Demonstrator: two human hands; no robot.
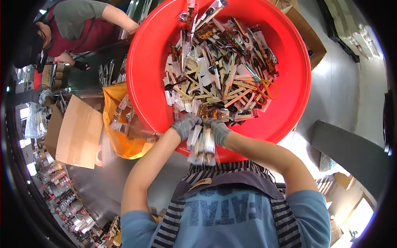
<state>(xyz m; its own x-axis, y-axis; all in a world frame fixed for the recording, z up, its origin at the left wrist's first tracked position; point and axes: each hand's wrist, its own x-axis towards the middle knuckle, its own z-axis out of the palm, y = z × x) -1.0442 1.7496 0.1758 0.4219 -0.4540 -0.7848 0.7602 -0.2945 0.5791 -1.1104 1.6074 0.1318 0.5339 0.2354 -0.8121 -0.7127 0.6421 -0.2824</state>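
My left grip (185, 126) and right grip (218, 129), both in grey gloves, come close together over the near rim of the big red tub (142, 78), fingers pinching the top end of a bunch of clear packets (203, 144). The packets hang down between my wrists toward my striped apron (231, 167), white paper and pale sticks showing inside them. Just beyond my fingertips lies the heap of wrapped cutlery and chopsticks (219, 74) in the tub, with orange-handled scissors (266, 87) resting on its right side. To my left, a yellow bag (109, 111) with more packets stands beside the tub, near a cardboard box (80, 132); farther up that side, a co-worker (82, 31) leans in.
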